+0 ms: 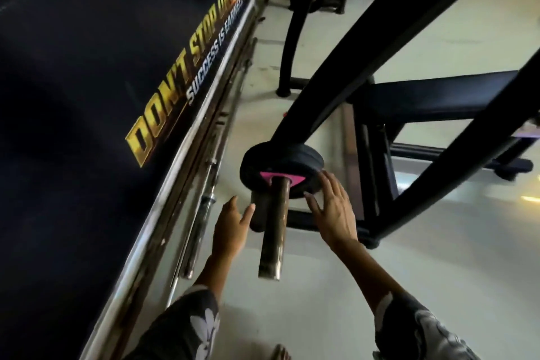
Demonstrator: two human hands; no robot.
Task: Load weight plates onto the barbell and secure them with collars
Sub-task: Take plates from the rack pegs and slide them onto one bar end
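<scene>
The barbell sleeve [274, 228] points toward me from the middle of the view, bare and metallic. Black weight plates [295, 159] sit stacked at its inner end, with a pink triangular mark [282, 177] around the hole. My left hand [232, 226] hovers open just left of the sleeve, fingers apart and holding nothing. My right hand [333, 209] is open on the right, its fingertips at the edge of the plates. No collar is visible.
A black bench frame [380, 67] rises over the plates, with a padded bench [444, 96] to the right. A dark wall with yellow lettering [175, 82] runs along the left, above a metal rail [204, 131]. Spare bars [201, 219] lie on the pale floor.
</scene>
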